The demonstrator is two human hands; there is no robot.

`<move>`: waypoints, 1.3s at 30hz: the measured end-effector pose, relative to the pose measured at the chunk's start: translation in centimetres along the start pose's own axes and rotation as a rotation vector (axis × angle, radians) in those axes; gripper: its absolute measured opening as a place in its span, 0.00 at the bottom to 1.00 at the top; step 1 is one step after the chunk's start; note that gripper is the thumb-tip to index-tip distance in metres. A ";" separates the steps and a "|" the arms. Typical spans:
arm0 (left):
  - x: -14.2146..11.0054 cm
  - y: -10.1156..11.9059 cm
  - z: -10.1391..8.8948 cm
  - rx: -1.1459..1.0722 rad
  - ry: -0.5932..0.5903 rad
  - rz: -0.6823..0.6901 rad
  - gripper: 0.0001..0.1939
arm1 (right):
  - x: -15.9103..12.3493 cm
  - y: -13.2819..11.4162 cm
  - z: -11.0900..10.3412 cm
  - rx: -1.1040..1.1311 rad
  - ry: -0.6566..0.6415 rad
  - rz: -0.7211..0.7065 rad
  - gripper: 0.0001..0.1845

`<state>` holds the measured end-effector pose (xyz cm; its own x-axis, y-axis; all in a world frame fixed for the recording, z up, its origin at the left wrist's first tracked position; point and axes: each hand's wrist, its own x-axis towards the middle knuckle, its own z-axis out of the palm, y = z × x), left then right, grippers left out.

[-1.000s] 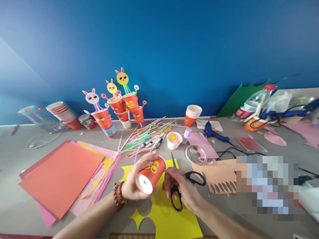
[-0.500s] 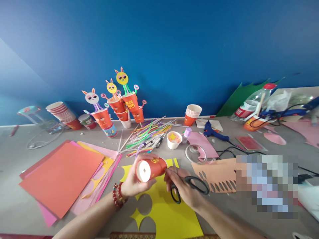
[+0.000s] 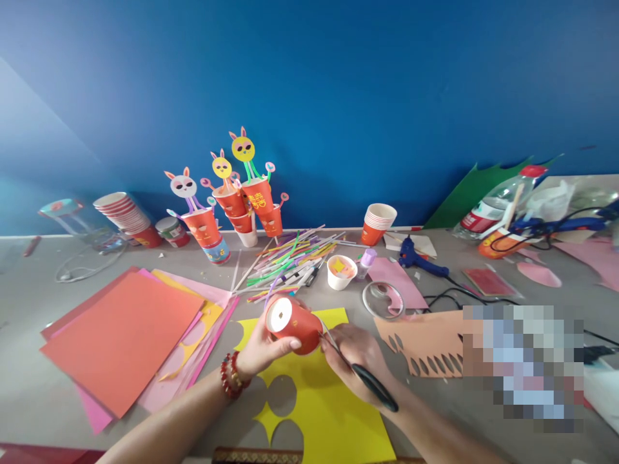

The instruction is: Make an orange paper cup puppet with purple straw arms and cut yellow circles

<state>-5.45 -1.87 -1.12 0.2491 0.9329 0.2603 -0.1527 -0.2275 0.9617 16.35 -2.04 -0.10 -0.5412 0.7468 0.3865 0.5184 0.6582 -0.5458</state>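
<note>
My left hand [image 3: 261, 351] is wrapped round a red paper cup [image 3: 293, 322], held on its side with the white bottom facing me. My right hand [image 3: 360, 361] grips black-handled scissors [image 3: 372, 386], whose blade tips touch the cup's rim on the right. Both hands hover above a yellow paper sheet [image 3: 319, 412] with round cut-outs. A red bead bracelet [image 3: 229, 377] sits on my left wrist.
A stack of orange, pink and yellow paper [image 3: 120, 335] lies at the left. Rabbit-topped cups [image 3: 232, 206], coloured sticks [image 3: 290, 258], a small white cup [image 3: 341, 270], stacked cups [image 3: 377, 222], a blue glue gun [image 3: 420, 258] and cut peach paper [image 3: 425, 341] lie beyond. A blurred patch covers the right.
My left hand has turned the cup so its white bottom faces me more and raised it slightly. The scissors have swung round, handles now pointing down right, blades at the cup's rim.
</note>
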 end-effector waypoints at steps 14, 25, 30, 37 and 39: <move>0.2 1.1 0.6 0.116 -0.064 0.231 0.29 | -0.2 -0.9 1.0 1.031 -0.083 0.635 0.28; 0.5 1.5 0.5 -0.002 -0.006 -0.064 0.21 | 0.2 -0.7 -0.6 0.391 -0.149 0.150 0.25; 0.6 1.8 0.7 -0.046 -0.016 -0.162 0.19 | 0.6 -0.8 -0.6 0.143 -0.152 -0.008 0.24; 0.8 1.3 0.8 -0.133 -0.050 -0.254 0.20 | 0.7 -0.2 -0.2 0.076 -0.131 -0.197 0.22; 0.7 1.2 0.7 -0.163 -0.064 -0.283 0.21 | 0.7 -0.3 -0.2 0.076 -0.115 -0.239 0.21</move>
<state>-4.76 -1.67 0.27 0.3624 0.9320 -0.0056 -0.2187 0.0909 0.9716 15.96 -1.68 0.53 -0.7161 0.5527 0.4263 0.3184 0.8021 -0.5052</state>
